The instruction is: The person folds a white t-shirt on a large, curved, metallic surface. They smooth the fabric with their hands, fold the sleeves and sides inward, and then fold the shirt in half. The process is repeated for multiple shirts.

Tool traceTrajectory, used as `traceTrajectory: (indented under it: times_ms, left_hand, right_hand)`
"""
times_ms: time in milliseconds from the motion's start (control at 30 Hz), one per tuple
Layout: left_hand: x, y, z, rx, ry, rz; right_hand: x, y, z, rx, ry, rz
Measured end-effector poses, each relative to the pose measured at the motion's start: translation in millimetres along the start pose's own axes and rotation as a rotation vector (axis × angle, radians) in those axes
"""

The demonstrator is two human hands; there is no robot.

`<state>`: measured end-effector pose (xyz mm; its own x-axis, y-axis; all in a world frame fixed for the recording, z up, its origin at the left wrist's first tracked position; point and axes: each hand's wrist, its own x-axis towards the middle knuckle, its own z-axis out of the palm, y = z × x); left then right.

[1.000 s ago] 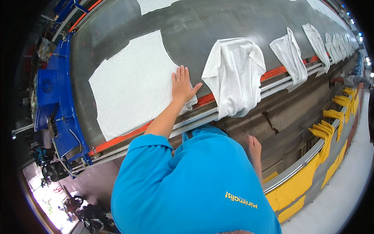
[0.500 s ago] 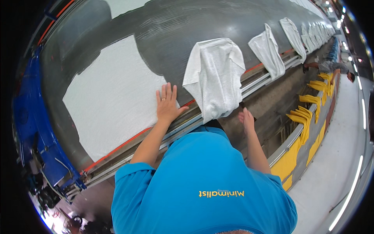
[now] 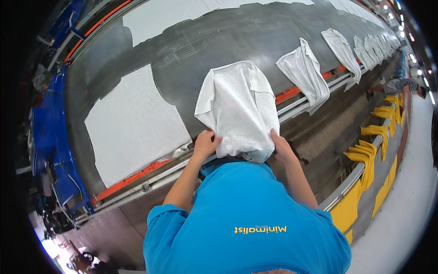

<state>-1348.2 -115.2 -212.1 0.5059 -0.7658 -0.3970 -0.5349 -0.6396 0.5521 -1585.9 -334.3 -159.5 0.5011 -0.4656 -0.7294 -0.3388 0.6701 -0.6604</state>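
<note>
A folded white garment [image 3: 239, 107] hangs over the near edge of a long dark grey table [image 3: 205, 45]. My left hand [image 3: 206, 143] grips its lower left edge. My right hand [image 3: 279, 145] grips its lower right edge. Both hands are closed on the cloth just above the orange and metal rail [image 3: 150, 171] at the table's front. To the left, a white fabric panel [image 3: 134, 123] lies spread flat on the table. My blue shirt fills the lower middle of the view.
Several more white garments [image 3: 305, 73] hang over the table edge toward the far right. Yellow pieces [image 3: 372, 155] hang on a lower rail at right. Blue machine frame [image 3: 52, 137] stands at left. Another person [image 3: 397, 84] bends at far right.
My left hand left the flat white panel and moved right to the hanging garment. My right hand rose from below the rail. Both now hold the garment's lower edge.
</note>
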Motion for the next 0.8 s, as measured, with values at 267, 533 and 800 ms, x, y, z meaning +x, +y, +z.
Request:
traceTrajectory:
  times_ms: [267,533,800]
  left_hand:
    - [-37.5,193.6,-14.1,-1.619,0.059,0.195]
    - [25.7,318.3,27.2,-1.142,-0.193,0.156]
    - [65.7,494.5,-9.6,-1.246,-0.309,0.439]
  right_hand:
    - [-43.7,-12.1,-199.5,0.427,0.151,-0.316]
    - [-127.5,28.3,-393.7,0.657,0.641,-0.374]
    - [-271.3,-12.7,-506.8,-0.042,0.969,-0.7]
